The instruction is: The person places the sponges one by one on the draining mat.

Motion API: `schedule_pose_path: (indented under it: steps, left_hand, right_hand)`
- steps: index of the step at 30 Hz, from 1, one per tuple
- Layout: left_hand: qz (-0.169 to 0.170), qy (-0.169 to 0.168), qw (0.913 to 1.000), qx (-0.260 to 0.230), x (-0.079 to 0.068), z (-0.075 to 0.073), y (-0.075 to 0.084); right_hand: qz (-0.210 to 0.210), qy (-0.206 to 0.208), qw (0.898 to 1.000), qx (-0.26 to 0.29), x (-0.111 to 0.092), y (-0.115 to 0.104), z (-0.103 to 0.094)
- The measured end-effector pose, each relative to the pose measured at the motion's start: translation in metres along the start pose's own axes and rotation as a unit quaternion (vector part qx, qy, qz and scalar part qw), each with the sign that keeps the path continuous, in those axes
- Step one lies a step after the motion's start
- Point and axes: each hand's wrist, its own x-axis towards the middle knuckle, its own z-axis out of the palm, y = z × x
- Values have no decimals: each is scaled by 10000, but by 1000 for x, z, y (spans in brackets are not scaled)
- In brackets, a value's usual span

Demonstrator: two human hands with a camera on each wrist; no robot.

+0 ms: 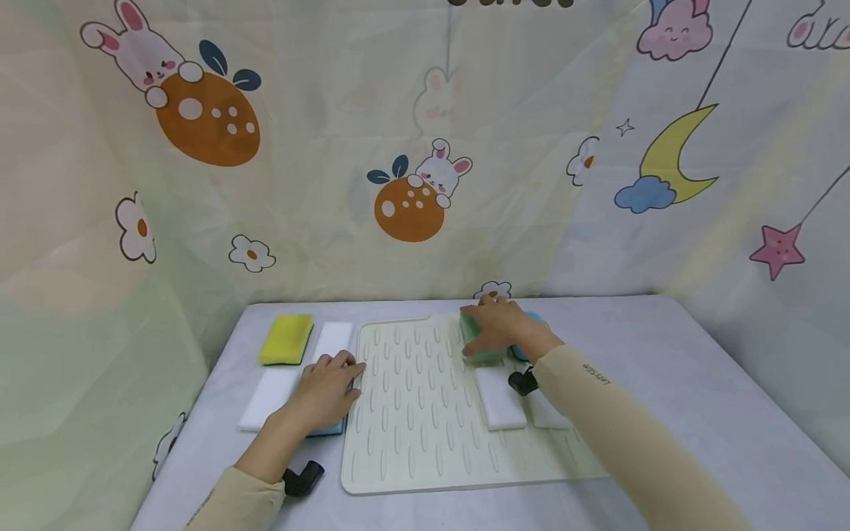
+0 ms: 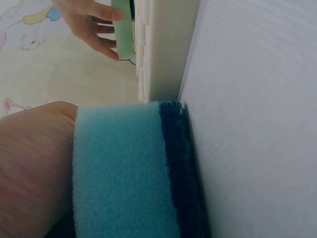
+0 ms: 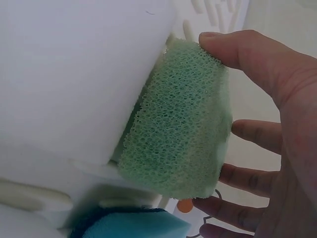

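On the right of a cream ridged mat (image 1: 425,413), my right hand (image 1: 498,324) grips a green sponge (image 3: 173,119) with porous sides. In the right wrist view its thumb lies at one end and several fingertips touch the far side. A blue sponge (image 3: 138,225) with a dark scouring layer sits beside it, partly behind my hand in the head view. My left hand (image 1: 322,391) lies over another blue sponge (image 2: 121,168) at the mat's left edge, fingers loosely extended toward that edge. Most of this sponge is hidden beneath the hand in the head view.
Left of the mat lie a yellow sponge (image 1: 285,339), a white block (image 1: 268,402) and a second white block (image 1: 334,339). Two more white pieces, one white pad (image 1: 501,398) and one white slab (image 1: 547,411), rest on the mat's right half. Behind hangs a printed curtain (image 1: 319,184).
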Motion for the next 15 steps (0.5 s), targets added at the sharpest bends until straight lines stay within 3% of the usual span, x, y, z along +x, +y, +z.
schedule_pose_path:
  steps: [15]
  left_hand:
    - [-35,-22,10000,-74,1,-2,1]
  right_hand:
    - [-39,53,10000,48,3,1,4]
